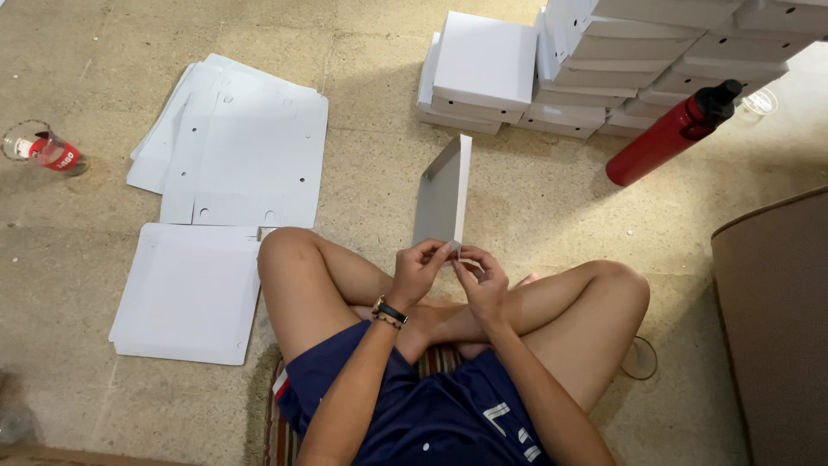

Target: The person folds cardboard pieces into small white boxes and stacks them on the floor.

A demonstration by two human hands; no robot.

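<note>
Seated cross-legged on the floor point(535, 207), knees spread to either side, dark blue shorts point(431, 414) nearest the camera. Both hands are raised in front of my shins. My left hand point(417, 272), with a dark watch point(390, 311) and a bracelet at the wrist, has its fingers curled and pinched onto the near bottom edge of a half-folded box point(444, 194). My right hand point(483, 278) is likewise closed in a pinch on the same bottom edge, just beside the left, fingertips nearly touching. The box stands on edge between the hands, its grey inner face turned to my left and its white rim away from me, rising above my fingers and clear of the floor. By my left knee lies a flat stack of white sheets point(190, 293), square, edges roughly aligned. Beyond that, a second pile of cut cardboard blanks point(246, 147) with small round holes and notches, fanned slightly. Further left, a clear cup point(39, 151) with a red label lies on its side. To my right, the corner of a brown cushioned seat point(776, 328). Past the box, a red bottle point(668, 136) with a black cap lies tilted against the finished pile. Farthest away, stacks of finished white boxes point(604, 60), several layers high, one short stack standing nearer than the rest.
</note>
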